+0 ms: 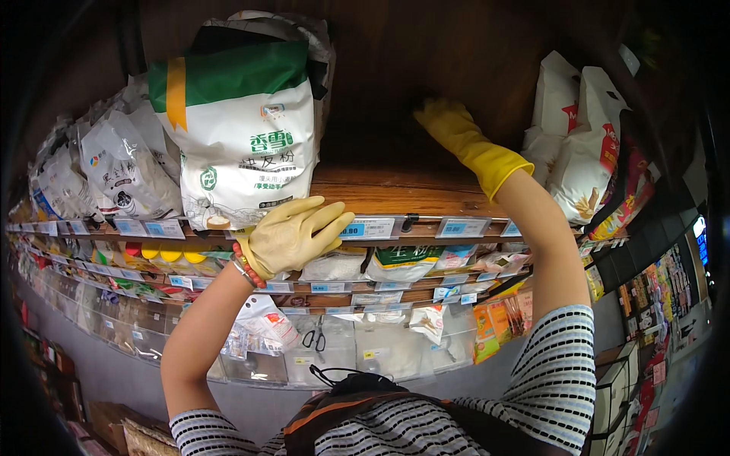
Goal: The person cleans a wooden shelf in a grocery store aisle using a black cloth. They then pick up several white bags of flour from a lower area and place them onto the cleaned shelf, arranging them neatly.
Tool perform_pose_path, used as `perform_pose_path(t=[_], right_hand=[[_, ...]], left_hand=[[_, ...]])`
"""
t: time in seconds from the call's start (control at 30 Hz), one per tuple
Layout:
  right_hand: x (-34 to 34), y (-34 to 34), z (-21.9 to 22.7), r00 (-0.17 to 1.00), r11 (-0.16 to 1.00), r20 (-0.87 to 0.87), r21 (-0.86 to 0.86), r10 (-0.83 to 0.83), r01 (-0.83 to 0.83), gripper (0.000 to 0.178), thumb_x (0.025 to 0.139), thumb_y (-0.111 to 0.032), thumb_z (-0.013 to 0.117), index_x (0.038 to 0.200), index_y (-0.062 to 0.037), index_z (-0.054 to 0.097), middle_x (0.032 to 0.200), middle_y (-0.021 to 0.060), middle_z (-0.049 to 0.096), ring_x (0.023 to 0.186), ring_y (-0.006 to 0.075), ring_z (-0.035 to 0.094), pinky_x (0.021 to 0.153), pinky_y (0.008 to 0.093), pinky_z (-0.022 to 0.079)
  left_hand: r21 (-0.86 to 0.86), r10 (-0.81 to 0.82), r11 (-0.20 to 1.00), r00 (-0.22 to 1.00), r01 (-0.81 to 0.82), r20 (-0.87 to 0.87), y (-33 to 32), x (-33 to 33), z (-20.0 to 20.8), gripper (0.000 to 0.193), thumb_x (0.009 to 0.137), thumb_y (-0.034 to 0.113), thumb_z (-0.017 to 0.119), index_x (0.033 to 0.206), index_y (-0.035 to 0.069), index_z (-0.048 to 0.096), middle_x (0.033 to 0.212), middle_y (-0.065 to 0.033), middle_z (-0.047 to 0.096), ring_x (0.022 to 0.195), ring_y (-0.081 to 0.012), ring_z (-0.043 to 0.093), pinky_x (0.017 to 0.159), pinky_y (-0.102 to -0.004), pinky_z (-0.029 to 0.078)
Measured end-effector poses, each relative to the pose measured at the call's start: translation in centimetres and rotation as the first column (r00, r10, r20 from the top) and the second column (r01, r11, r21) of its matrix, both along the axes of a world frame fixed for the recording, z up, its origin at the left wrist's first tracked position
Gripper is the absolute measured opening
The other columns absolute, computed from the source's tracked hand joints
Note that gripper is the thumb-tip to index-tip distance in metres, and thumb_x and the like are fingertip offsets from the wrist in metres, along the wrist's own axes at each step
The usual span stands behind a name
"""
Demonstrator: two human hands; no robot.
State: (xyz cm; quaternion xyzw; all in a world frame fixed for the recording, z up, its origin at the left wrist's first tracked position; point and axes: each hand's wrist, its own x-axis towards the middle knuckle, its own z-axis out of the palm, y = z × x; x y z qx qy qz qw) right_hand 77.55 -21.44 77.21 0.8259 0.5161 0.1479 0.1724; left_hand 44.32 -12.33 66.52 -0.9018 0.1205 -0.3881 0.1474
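My left hand (pixel 298 234), in a pale cream rubber glove with a red bead bracelet at the wrist, lies at the shelf's front edge. Its fingers are stretched out, and it holds nothing. Right behind it stands a white flour bag (pixel 243 144) with a green top and a yellow ribbon; I cannot tell if they touch. My right hand (pixel 450 128), in a brighter yellow rubber glove, reaches deep over the wooden shelf (pixel 395 188) toward its dark back. The fingers there are blurred and dim, so their closing and anything under them are unclear.
Clear plastic bags of white goods (pixel 125 163) crowd the shelf's left side. White and red bags (pixel 585 144) stand at the right, close to my right forearm. Price tags (pixel 462 227) line the front edge. Below are stocked shelves and clear bins (pixel 323 356), one with scissors.
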Motion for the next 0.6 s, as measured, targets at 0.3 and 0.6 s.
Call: perform_pose_path(t=[0.3, 0.6], right_hand=[[-0.4, -6.0, 0.0, 0.53, 0.98, -0.833, -0.068, -0.158, 0.186, 0.052, 0.096, -0.025, 0.051, 0.145, -0.0146, 0.04, 0.151, 0.0124, 0.036, 0.135, 0.0292, 0.039, 0.11, 0.0358, 0.034], [0.7, -8.5, -5.4, 0.827, 0.948, -0.508, 0.305, 0.241, -0.089, 0.041, 0.096, -0.029, 0.053, 0.136, -0.0195, 0.052, 0.14, 0.0155, 0.046, 0.13, 0.0343, 0.042, 0.111, 0.0427, 0.032]], left_hand=[[0.004, 0.029, 1.0, 0.999, -0.029, 0.016, -0.6, -0.1, 0.3, 0.042, 0.08, 0.028, 0.07, 0.119, 0.012, 0.063, 0.115, -0.003, 0.064, 0.102, -0.0186, 0.062, 0.093, -0.0302, 0.049], [-0.025, -0.042, 0.999, 0.998, 0.043, 0.057, -0.9, 0.7, 0.1, 0.047, 0.077, 0.024, 0.071, 0.121, 0.012, 0.061, 0.118, -0.0059, 0.064, 0.101, -0.0217, 0.063, 0.093, -0.0336, 0.048]])
